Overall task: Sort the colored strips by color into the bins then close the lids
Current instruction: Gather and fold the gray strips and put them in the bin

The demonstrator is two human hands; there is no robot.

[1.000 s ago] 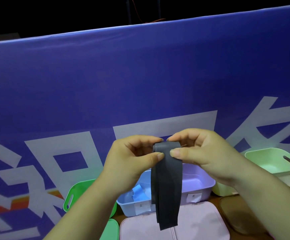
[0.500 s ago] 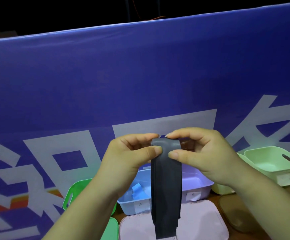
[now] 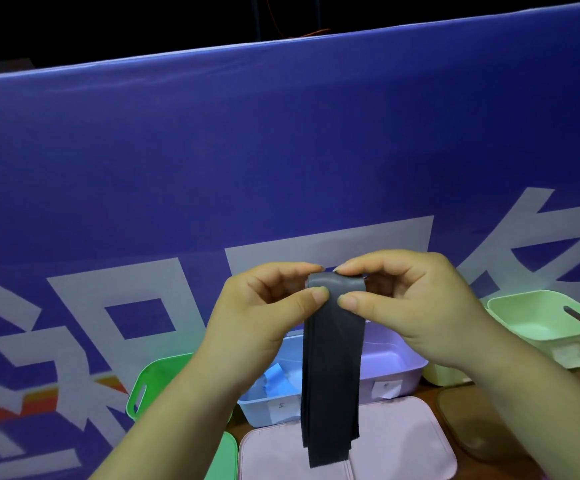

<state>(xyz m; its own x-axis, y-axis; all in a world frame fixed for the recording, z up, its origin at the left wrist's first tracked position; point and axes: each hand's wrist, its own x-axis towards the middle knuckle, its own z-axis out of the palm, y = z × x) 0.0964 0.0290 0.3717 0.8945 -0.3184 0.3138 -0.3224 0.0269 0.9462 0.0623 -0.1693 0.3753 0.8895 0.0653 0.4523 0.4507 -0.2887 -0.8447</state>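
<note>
**Fig. Grey strip held folded above the open bins, before placing**

Both hands are narrowed to pinches. The left hand (image 3: pixel 264 317) pinches the left edge of the top fold of the dark grey strip (image 3: pixel 332 375) between thumb and forefinger, and the right hand (image 3: pixel 420 306) does the same on the right edge. The strip hangs in the air in several layers, in front of the blue bin (image 3: pixel 268 401) and the lilac bin (image 3: pixel 410 375). Its free end is above the pink lid (image 3: pixel 403 445), and we see it touch none of them.

Blue strips (image 3: pixel 274 375) lie in the blue bin. The green bin (image 3: pixel 157 379) stands to the left, and the yellow bin (image 3: pixel 441 374) and pale green bin (image 3: pixel 541 317) stand to the right. All the bins are open. The green lid (image 3: pixel 226 455) and brown lid (image 3: pixel 489 420) lie in front with the pink one.

We judge the step in hand to be squaring the folded layers before the drop. To do it well, we hold both corners of the fold level so that no layer slides out. We pass the fold to one hand only once the edges match.

No bin in view is grey and the labels are too small to read, so we cannot tell the target. We would confirm it before moving. We would then lower the free end first, so that the layers stack inside the walls. A tail left over the rim would likely hinder the lid.
</note>
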